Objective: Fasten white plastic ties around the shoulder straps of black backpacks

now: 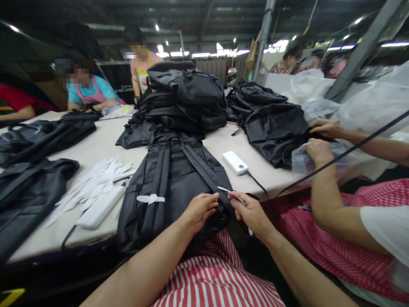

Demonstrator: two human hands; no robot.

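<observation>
A black backpack (179, 183) lies on the table in front of me with its shoulder straps facing up. A white strip tie (151, 198) is wrapped around its left strap. My right hand (252, 213) pinches another white strip (234, 195) at the bag's right edge; one end points toward my left hand, and the other hangs below the palm. My left hand (202, 209) hovers at the right strap (201, 168), fingers loosely curled with a gap at the thumb. Whether its fingertips touch the strap is hard to tell.
Loose white strips (96, 183) lie left beside a white power bank (100, 209). Another power bank (235, 163) with a cable sits right. Stacked black bags (188, 98) rise behind. On the right, a co-worker's hands (319, 147) handle a bag and clear plastic. Other people work farther back.
</observation>
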